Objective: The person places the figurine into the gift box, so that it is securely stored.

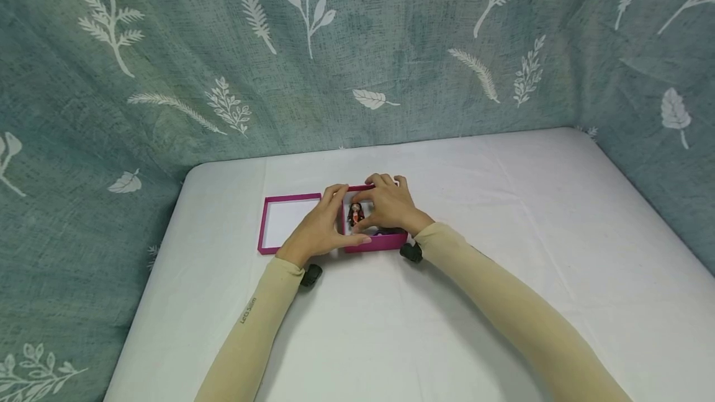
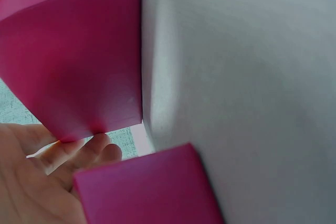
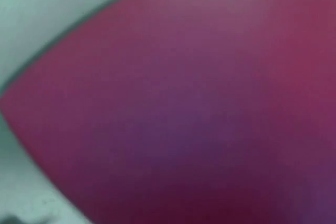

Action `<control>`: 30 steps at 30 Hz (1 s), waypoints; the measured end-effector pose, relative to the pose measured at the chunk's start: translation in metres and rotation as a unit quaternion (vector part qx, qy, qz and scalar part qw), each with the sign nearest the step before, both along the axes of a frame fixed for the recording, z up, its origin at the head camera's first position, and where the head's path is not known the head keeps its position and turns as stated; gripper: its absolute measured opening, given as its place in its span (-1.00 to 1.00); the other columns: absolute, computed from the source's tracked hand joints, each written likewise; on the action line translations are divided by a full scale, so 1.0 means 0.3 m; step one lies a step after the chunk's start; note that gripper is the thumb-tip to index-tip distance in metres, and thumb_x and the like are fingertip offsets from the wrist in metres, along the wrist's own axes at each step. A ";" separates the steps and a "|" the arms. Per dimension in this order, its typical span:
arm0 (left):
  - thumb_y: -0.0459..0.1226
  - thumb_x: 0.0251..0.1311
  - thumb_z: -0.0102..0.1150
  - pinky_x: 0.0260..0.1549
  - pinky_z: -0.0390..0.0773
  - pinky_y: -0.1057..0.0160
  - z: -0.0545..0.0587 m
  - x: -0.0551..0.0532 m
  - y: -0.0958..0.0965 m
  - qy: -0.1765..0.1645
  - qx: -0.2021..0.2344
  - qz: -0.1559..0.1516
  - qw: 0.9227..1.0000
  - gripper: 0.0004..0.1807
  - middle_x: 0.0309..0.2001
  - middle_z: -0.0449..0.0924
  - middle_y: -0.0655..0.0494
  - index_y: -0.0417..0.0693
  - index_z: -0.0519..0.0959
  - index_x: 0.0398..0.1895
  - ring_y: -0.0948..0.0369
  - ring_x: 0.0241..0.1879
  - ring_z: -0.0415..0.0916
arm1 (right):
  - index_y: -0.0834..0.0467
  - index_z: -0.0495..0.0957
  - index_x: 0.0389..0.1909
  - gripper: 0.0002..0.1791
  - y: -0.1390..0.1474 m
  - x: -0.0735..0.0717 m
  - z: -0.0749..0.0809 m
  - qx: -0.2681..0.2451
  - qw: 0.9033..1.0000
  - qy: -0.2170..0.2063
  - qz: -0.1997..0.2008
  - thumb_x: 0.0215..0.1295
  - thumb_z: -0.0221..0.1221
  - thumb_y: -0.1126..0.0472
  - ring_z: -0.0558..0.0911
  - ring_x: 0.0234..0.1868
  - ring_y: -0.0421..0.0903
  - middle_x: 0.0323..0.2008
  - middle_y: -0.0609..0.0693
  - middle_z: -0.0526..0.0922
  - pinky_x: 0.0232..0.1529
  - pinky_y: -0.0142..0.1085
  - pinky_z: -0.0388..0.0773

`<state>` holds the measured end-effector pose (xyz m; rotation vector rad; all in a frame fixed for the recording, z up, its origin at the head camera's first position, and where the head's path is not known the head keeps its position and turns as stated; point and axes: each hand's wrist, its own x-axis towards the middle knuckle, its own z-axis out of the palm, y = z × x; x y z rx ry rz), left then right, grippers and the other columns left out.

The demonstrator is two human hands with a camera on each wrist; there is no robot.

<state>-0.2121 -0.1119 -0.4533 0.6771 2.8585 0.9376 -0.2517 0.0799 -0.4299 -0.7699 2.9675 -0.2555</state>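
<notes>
A small doll [image 1: 355, 214] with long dark hair and an orange-red outfit lies at the left end of a magenta box [image 1: 385, 242] with a white inside. My right hand [image 1: 391, 203] reaches into the box from the right, thumb and index finger curled about the doll's two ends. My left hand [image 1: 318, 228] grips the box's left end, thumb along the front and fingers toward the back. In the left wrist view, the fingertips of the left hand [image 2: 31, 177] meet the magenta box wall [image 2: 89, 66]. Something dark and purple lies partly hidden under the right hand.
Left of the box lies a shallow magenta lid [image 1: 290, 219], its white inside facing up; the left hand overlaps its right side. Both rest on a white-covered table [image 1: 503, 253]. Green leaf-patterned cloth [image 1: 346, 67] hangs behind and at the sides.
</notes>
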 end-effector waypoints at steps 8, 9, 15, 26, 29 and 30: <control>0.53 -0.22 0.19 0.24 0.44 -0.03 0.002 0.000 -0.002 0.000 -0.002 -0.001 1.000 0.34 0.50 -0.01 0.19 0.03 -0.03 0.57 0.08 0.30 0.37 | -0.25 0.66 0.06 -0.26 -0.002 0.007 -0.009 -0.001 1.000 0.024 0.004 -0.25 0.44 -0.42 0.32 0.32 0.08 0.28 0.07 0.42 0.34 0.22 0.02; 0.53 -0.22 0.19 0.24 0.44 -0.03 0.002 0.000 -0.002 0.001 -0.001 -0.001 1.000 0.34 0.50 -0.01 0.19 0.03 -0.03 0.57 0.08 0.30 0.37 | -0.25 0.66 0.06 -0.26 -0.002 0.007 -0.011 -0.002 1.000 0.026 0.005 -0.25 0.44 -0.42 0.32 0.32 0.08 0.29 0.07 0.42 0.34 0.22 0.01; 0.48 -0.19 0.23 0.24 0.44 -0.04 0.002 -0.001 0.000 0.002 0.002 -0.003 1.000 0.33 0.50 -0.01 0.18 0.01 -0.03 0.57 0.05 0.30 0.37 | -0.25 0.66 0.05 -0.24 0.000 0.004 -0.017 -0.008 1.000 0.029 0.004 -0.27 0.42 -0.44 0.32 0.33 0.07 0.30 0.07 0.41 0.35 0.21 0.01; 0.48 -0.18 0.24 0.24 0.44 -0.03 0.006 -0.002 0.002 -0.001 0.002 -0.005 1.000 0.33 0.51 -0.02 0.15 0.00 -0.04 0.57 0.05 0.29 0.37 | -0.24 0.67 0.04 -0.24 0.005 0.004 -0.017 -0.012 0.999 0.034 0.007 -0.28 0.42 -0.45 0.32 0.32 0.07 0.29 0.06 0.42 0.34 0.22 0.02; 0.50 -0.19 0.21 0.23 0.45 -0.03 0.006 -0.003 0.001 0.000 -0.001 -0.003 1.000 0.33 0.50 -0.02 0.17 0.01 -0.04 0.57 0.06 0.28 0.38 | -0.24 0.67 0.04 -0.24 0.005 0.005 -0.015 -0.014 0.999 0.037 0.009 -0.28 0.42 -0.46 0.32 0.33 0.08 0.30 0.07 0.41 0.34 0.23 0.01; 0.51 -0.20 0.20 0.23 0.45 -0.03 0.006 -0.003 0.003 0.000 -0.001 -0.003 1.000 0.34 0.50 -0.02 0.18 0.01 -0.04 0.57 0.06 0.28 0.39 | -0.24 0.67 0.04 -0.24 0.007 0.006 -0.015 -0.014 0.999 0.037 0.009 -0.29 0.42 -0.46 0.32 0.33 0.08 0.30 0.07 0.41 0.34 0.24 0.01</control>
